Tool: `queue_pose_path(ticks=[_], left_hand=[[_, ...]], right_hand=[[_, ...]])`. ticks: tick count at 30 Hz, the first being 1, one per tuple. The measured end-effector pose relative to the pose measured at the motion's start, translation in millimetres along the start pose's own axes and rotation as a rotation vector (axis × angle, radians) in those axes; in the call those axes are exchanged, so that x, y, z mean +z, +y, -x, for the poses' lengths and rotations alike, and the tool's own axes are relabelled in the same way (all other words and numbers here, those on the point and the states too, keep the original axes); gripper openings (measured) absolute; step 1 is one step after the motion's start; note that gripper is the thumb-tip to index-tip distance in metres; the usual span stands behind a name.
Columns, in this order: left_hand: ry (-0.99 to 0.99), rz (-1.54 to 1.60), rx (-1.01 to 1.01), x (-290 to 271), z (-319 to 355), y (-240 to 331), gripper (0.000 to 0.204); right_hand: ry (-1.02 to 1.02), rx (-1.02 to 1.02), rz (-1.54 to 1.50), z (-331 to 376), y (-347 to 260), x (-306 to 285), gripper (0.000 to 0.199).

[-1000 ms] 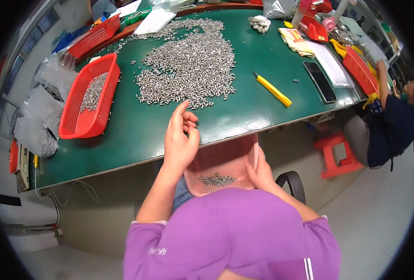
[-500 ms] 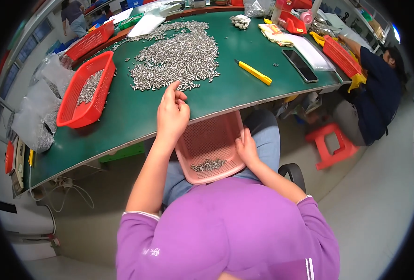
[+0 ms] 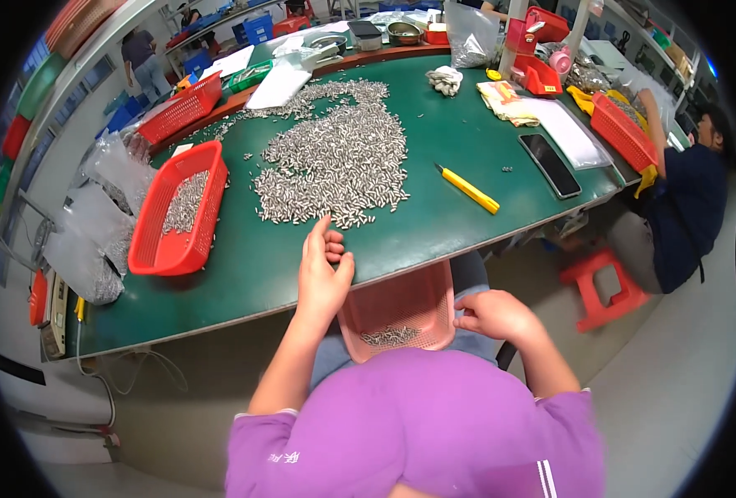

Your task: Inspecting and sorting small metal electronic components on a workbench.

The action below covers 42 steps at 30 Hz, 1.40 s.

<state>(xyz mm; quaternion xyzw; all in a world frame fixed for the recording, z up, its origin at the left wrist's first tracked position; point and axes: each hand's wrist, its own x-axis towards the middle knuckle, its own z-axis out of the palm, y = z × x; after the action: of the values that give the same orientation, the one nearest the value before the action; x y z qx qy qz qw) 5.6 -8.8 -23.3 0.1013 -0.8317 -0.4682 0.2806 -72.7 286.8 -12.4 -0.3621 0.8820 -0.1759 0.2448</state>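
Note:
A large heap of small shiny metal pins (image 3: 334, 158) lies spread over the green tabletop. At its near edge is my left hand (image 3: 325, 270), its index finger stretched toward the pins, thumb apart and other fingers partly bent; I see nothing held in it. Below the table edge, a pink plastic basket (image 3: 401, 299) rests on my lap, a small pile of similar pins (image 3: 391, 335) at its near end. My right hand (image 3: 501, 315) is at the basket's right side, fingers curled and their tips at the rim.
A red basket (image 3: 148, 241) with pins stands at the left, beside clear plastic bags (image 3: 90, 241) of parts. To the right lie a yellow utility knife (image 3: 469, 189), a phone (image 3: 550, 166) and white gloves (image 3: 444, 80). A co-worker (image 3: 683, 199) sits at the far right near a red stool (image 3: 604, 286).
The whole view has shifted, so table and basket appear lower. My right hand has changed from lying along the basket's rim to curled fingers at it. My left hand stays by the heap's near edge.

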Motion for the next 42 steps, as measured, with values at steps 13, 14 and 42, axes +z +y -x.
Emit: queue_pose_path(ticks=[13,14,42], left_hand=[[-0.134,-0.189,0.002,3,-36,12,0.074],[-0.131,-0.180,0.002,4,-35,13,0.073],[-0.237,-0.145,0.098,4,-39,17,0.067]], right_hand=[[0.521,-0.482,-0.104,-141,-82,-43,0.018],[0.502,-0.471,-0.086,-143,-83,-43,0.017],[0.329,-0.507,-0.238,-131,-76,-51,0.021]])
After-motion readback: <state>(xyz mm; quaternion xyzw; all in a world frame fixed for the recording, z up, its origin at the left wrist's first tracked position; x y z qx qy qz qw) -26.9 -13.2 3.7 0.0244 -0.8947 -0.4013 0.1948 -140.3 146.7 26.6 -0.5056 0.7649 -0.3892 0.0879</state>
